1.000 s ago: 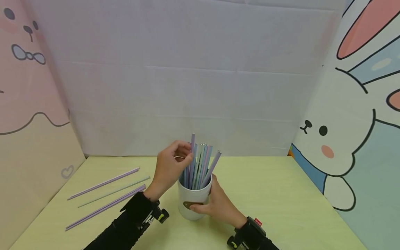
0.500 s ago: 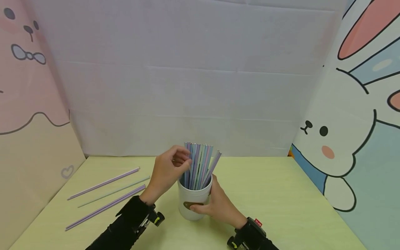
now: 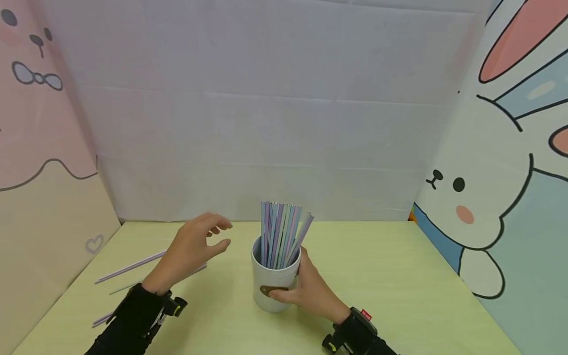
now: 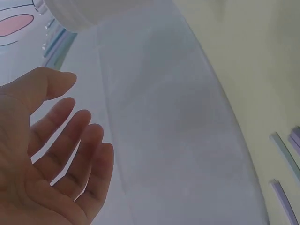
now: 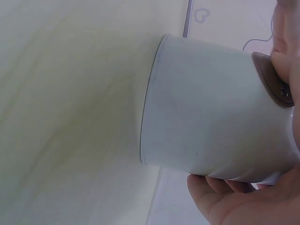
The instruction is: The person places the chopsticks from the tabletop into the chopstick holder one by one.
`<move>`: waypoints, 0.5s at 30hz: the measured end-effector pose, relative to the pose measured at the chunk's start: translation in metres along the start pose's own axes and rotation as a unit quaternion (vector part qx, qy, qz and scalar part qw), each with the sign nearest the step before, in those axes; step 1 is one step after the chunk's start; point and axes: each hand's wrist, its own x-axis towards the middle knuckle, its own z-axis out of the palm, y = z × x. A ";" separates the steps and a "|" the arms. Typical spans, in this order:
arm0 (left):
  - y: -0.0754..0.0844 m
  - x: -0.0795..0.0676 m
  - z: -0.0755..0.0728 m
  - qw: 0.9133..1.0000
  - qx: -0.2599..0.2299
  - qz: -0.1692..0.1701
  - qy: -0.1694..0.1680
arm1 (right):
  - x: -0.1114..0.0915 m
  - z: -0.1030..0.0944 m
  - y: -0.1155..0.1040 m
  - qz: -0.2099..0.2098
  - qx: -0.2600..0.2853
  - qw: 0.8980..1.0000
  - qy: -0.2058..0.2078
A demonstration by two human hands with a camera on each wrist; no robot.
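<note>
A white cup with a brown tag stands on the table, bundled with pastel straws in purple, blue and green. My right hand grips the cup from the right side, thumb across its front near the tag. To the left of the cup, my left hand hovers with fingers spread and nothing between them; its palm and loosely bent fingers show in the left wrist view. Beneath and beyond it, purple straws and a green straw lie on the table, partly hidden by the left hand and forearm.
The pale yellow table ends at a white cloth backdrop. Side panels with cartoon figures, a rabbit on the right, flank it. Straw ends also show at the right edge of the left wrist view.
My left hand has released a purple straw, which dropped down into the cup among the others, and has moved left away from it. The right hand stays on the cup.
</note>
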 end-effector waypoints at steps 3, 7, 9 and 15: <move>-0.012 -0.015 -0.001 0.999 0.025 -0.016 -0.024 | -0.001 -0.001 -0.009 -0.002 0.002 1.000 0.000; -0.025 -0.035 0.000 0.997 0.036 -0.040 -0.057 | -0.003 -0.003 -0.026 -0.003 0.006 1.000 0.000; -0.031 -0.045 0.002 0.996 0.043 -0.046 -0.067 | -0.003 -0.004 -0.032 -0.002 0.006 1.000 -0.002; -0.049 -0.067 0.008 0.993 0.061 -0.057 -0.087 | -0.003 -0.004 -0.033 0.000 0.001 1.000 -0.003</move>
